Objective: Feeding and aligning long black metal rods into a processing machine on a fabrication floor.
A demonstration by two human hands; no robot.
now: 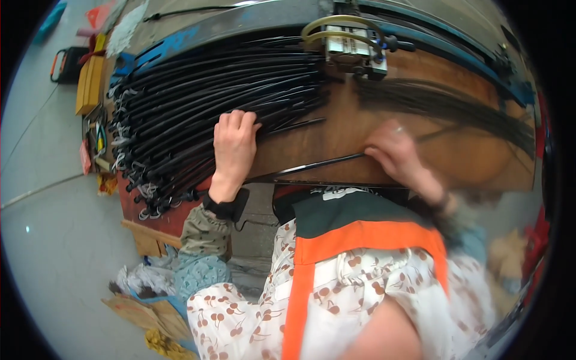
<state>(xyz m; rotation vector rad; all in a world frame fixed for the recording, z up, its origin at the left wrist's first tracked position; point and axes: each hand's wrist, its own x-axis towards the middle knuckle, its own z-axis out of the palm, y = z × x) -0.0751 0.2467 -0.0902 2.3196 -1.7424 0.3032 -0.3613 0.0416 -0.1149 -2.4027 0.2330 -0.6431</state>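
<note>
The right hand (393, 150), blurred right of centre, appears to pinch the right end of a black rod (318, 164) between thumb and fingertips; the rod slants down to the left across the middle of the frame, near the board's front edge. The left hand (234, 143), left of centre, curls over the lower edge of the pile (204, 90) of black rods, and whether its fingers close on anything cannot be told. As a judgement, much of the work looks done: the pile fills the upper left, its rods side by side, with pale loops (124, 111) at many of their left ends. The dark strands (444, 99) at the right, smeared by blur, may be stock that is left, though this is unsure; the rod in the right hand seems partway through its handling. Underneath lies a brown wooden board (342, 129), with a red surface (147, 207) at the lower left of the pile. A metal clamp unit (354, 48) with yellowish hoses stands at the top centre, before a blue rail (180, 45). Further out, pliers (100, 141), a yellow box (89, 89) and a black case (69, 66) sit at the left, beside grey floor (48, 240)
</note>
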